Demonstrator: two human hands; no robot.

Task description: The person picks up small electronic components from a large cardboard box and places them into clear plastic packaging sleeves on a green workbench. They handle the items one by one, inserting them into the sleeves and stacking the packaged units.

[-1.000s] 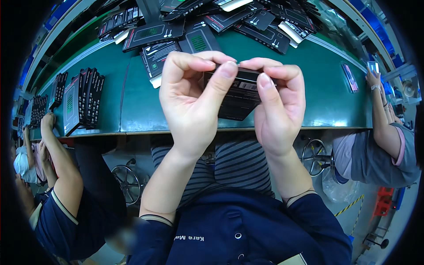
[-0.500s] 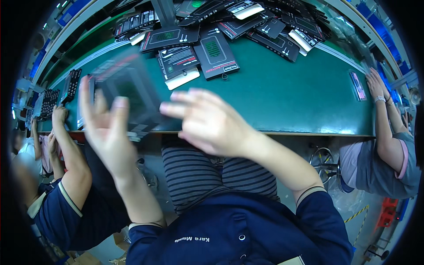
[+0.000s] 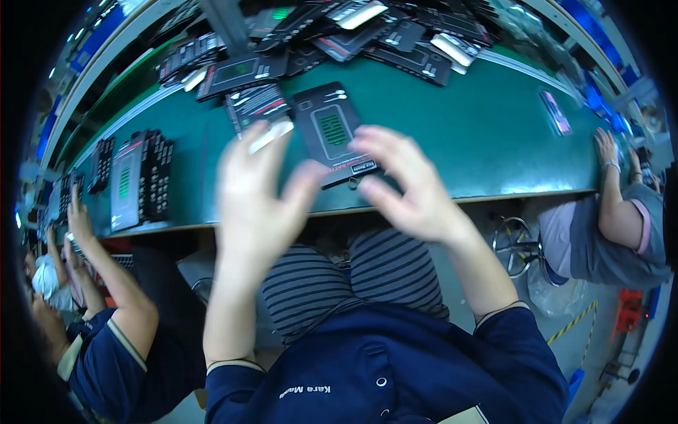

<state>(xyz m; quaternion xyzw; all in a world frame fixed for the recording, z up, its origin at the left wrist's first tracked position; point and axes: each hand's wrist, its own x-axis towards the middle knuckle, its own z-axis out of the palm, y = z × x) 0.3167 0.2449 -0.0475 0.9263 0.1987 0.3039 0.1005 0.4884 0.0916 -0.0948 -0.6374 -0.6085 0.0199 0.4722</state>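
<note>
A flat black box (image 3: 321,116) with a green battery picture lies on the table in front of me, a small dark loop at its near edge. My right hand (image 3: 413,187) is at its right edge, fingertips at or just over the edge, thumb apart and nothing gripped. My left hand (image 3: 254,194), blurred, is left of the box with its thumb and fingers spread. It partly hides another black box (image 3: 258,102) with a white flap. Left of it, a row of similar boxes (image 3: 127,184) stands on edge.
A heap of black boxes (image 3: 339,32) lies at the back around a metal post (image 3: 226,28). Another person's arm (image 3: 116,265) works at the left beside more boxes. At the right, a person's hand (image 3: 606,150) rests near a phone-like object (image 3: 556,113) on the green table (image 3: 466,134).
The box that was between my hands has left them, and a row of standing boxes now shows at the left. The battery-picture box has come nearer, and my hands have moved to its sides.
</note>
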